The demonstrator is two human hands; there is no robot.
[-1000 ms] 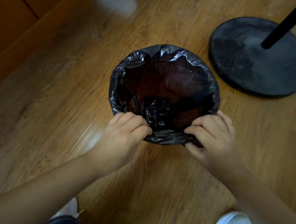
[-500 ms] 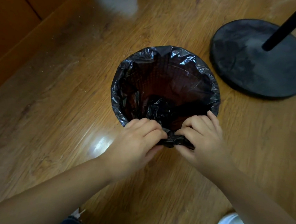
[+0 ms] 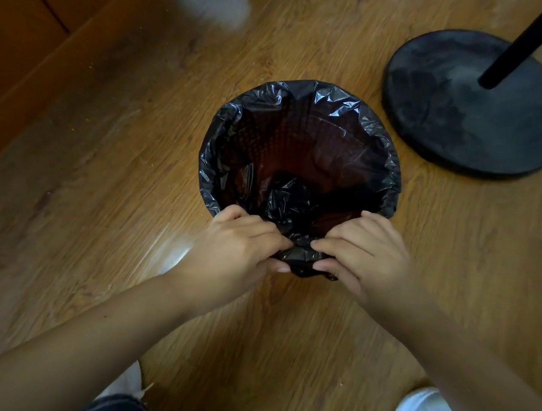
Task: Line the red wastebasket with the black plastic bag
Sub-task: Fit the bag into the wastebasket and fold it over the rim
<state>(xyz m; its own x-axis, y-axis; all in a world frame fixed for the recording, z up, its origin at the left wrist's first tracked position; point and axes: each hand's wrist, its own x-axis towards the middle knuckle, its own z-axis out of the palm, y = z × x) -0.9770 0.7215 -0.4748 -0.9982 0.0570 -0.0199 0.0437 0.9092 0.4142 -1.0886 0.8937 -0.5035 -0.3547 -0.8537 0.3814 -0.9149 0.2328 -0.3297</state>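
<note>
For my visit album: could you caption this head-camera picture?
Both hands, left hand and right hand, bunch the black plastic bag at the red wastebasket near rim.

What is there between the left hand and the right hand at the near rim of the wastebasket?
In the head view, a bunched fold of the black plastic bag lies between the left hand and the right hand; both pinch it.
</note>
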